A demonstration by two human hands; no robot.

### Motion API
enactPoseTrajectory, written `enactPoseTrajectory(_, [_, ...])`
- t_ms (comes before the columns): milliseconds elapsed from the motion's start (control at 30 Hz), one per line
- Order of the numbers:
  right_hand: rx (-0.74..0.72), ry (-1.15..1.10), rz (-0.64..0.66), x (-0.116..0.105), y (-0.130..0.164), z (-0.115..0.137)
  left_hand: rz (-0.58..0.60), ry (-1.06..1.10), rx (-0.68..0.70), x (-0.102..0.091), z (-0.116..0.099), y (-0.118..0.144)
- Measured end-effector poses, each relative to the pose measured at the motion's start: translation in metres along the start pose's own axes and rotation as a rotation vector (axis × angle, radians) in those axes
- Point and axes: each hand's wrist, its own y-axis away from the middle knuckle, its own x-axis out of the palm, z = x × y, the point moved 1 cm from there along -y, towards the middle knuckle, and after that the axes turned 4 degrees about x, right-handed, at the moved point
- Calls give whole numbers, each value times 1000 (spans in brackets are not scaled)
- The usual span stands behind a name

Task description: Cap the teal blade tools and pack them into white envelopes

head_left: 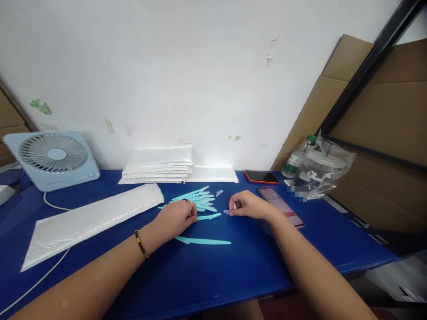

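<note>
My left hand [179,216] is closed on a slim teal eyebrow razor [210,217], whose one end sticks out to the right. Behind that hand lies a loose pile of similar teal razors [196,194], partly covered by my fingers. One more teal razor [208,241] rests alone nearer the table's front. To the right, my right hand [246,205] pinches a small clear plastic cap [226,212] between thumb and fingertips, a short gap away from the held razor. Another clear cap [219,193] lies beside the pile.
White padded mailers [156,162] are stacked against the wall, and one long mailer [96,220] lies at left. A blue fan [55,155] stands far left with its cable. Two phones [262,177], a bottle [295,161] and a bagged cup [320,169] occupy the right side.
</note>
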Motion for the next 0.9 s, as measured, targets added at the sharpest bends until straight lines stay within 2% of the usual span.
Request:
enactPoseTrajectory(267, [-69,-86,25,11,-5,9,0,18,4,1,2,-1])
enactPoseTrajectory(433, [-93,-125,-31,7,-3,10,-34,126,33,2,5,1])
enactPoseTrajectory(533, [-86,-199,-111,2,2,11,-54,320,16,0,9,2])
enactPoseTrajectory(633, [-147,-245,-250,-3,7,14,-56,448,-11,-3,10,2])
enactPoseTrajectory(767, [-288,-275,-347,-4,9,19,-20,501,-60,-6,9,0])
enactPoseTrajectory(900, [-362,-256,-360,0,6,22,-23,482,-48,-6,10,-1])
